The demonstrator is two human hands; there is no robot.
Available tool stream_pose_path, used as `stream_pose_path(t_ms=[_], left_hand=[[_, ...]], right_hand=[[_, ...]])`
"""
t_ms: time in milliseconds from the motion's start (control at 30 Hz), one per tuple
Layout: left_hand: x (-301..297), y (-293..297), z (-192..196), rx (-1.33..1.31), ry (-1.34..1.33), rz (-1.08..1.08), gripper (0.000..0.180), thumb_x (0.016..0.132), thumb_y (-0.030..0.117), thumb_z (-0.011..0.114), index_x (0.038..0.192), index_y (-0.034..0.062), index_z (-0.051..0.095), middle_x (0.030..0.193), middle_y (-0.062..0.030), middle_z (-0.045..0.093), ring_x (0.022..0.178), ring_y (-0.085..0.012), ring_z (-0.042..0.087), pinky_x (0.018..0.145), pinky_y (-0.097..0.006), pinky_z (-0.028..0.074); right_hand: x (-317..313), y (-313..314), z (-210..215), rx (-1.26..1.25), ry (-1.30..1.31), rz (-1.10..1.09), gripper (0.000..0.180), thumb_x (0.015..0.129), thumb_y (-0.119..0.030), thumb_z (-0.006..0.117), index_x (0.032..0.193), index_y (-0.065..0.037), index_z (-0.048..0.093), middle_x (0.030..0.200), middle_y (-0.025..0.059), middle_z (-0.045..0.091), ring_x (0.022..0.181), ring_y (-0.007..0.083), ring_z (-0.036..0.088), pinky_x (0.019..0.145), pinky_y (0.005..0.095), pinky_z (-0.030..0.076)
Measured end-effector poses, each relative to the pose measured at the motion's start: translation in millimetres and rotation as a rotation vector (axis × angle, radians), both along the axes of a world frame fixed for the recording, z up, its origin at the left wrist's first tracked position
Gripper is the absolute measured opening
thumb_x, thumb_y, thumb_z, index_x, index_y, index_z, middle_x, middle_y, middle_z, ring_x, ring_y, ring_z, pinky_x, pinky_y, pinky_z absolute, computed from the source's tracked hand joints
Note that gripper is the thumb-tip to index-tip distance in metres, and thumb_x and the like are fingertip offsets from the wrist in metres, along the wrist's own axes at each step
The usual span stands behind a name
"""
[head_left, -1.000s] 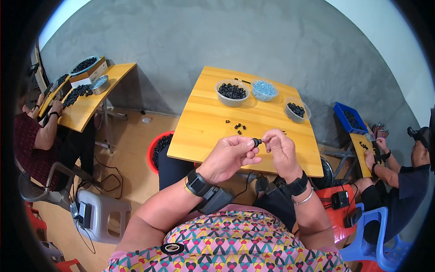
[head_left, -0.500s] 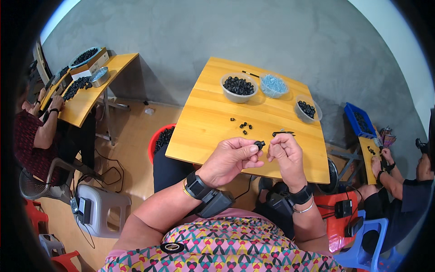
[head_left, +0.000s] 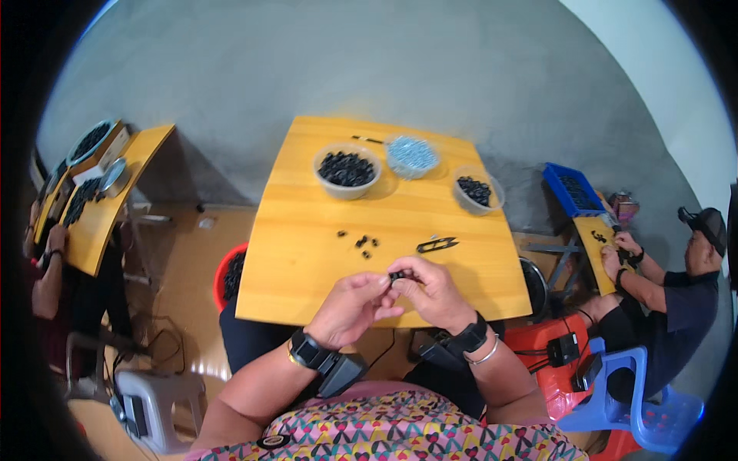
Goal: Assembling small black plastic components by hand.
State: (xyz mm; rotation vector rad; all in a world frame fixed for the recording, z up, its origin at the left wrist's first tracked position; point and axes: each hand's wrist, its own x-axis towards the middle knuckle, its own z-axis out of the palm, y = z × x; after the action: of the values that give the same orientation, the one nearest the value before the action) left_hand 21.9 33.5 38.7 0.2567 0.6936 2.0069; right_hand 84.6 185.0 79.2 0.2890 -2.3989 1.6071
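Observation:
My left hand (head_left: 347,306) and my right hand (head_left: 434,293) meet over the near edge of the yellow wooden table (head_left: 292,265). Between their fingertips is a small black round part (head_left: 395,277), pinched from both sides and mostly covered by the fingers. Just beyond my right hand lies a pair of black thread snips (head_left: 437,245). Several loose black parts (head_left: 361,242) are scattered on the tabletop beyond my left hand.
Toward the back stand a bowl of black parts (head_left: 346,190), a bowl of pale blue pieces (head_left: 411,174) and a smaller tub (head_left: 492,204) of black parts. A red basin (head_left: 221,283) sits left of the table. People work at side tables, left and right (head_left: 696,296).
My right hand has come in to the left and now grips the black part together with my left hand. The whole view has shifted, so the table appears lower and farther left.

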Motion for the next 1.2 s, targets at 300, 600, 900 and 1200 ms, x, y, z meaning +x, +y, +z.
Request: stream_pose_path(t_ms=[300, 600, 900, 1200], left_hand=[[-23, 5, -39, -0.151, -0.075, 0.051, 0.020, 0.086, 0.016, 0.054, 0.098, 0.0005, 0.057, 0.082, -0.0049, 0.058, 0.070, -0.0122, 0.056, 0.074, -0.031, 0.051], [-27, 12, -51, -0.056, -0.051, 0.029, 0.016, 0.087, 0.013, 0.052, 0.094, -0.0002, 0.058, 0.080, -0.0053, 0.058, 0.070, -0.0120, 0.056, 0.075, -0.031, 0.050], [-24, 7, -53, -0.050, -0.069, -0.001, 0.016, 0.086, 0.014, 0.053, 0.091, 0.0002, 0.058, 0.079, -0.0052, 0.059, 0.069, -0.0110, 0.057, 0.076, -0.030, 0.050], [-24, 0, -52, -0.057, -0.089, -0.003, 0.019, 0.087, 0.016, 0.052, 0.094, -0.0002, 0.057, 0.082, -0.0048, 0.059, 0.071, -0.0113, 0.057, 0.075, -0.029, 0.050]], right_hand=[[-42, 120, -22, 0.324, 0.079, -0.546, 0.008, 0.079, -0.006, 0.055, 0.084, -0.001, 0.054, 0.067, 0.0064, 0.058, 0.063, 0.0111, 0.055, 0.058, 0.0279, 0.044], [-96, 104, 21, 0.739, -0.044, -0.450, 0.020, 0.081, -0.016, 0.053, 0.095, -0.001, 0.051, 0.078, 0.0185, 0.058, 0.074, 0.0350, 0.056, 0.064, 0.0375, 0.045], [-178, 50, 15, 0.513, 0.111, -0.081, 0.016, 0.075, -0.009, 0.058, 0.086, 0.002, 0.056, 0.083, 0.0138, 0.058, 0.074, 0.0282, 0.057, 0.066, 0.0332, 0.046], [-241, 39, -3, 0.856, 0.131, 0.028, 0.044, 0.081, -0.031, 0.054, 0.111, -0.001, 0.047, 0.112, 0.0189, 0.047, 0.106, 0.0339, 0.043, 0.089, 0.0387, 0.036]])
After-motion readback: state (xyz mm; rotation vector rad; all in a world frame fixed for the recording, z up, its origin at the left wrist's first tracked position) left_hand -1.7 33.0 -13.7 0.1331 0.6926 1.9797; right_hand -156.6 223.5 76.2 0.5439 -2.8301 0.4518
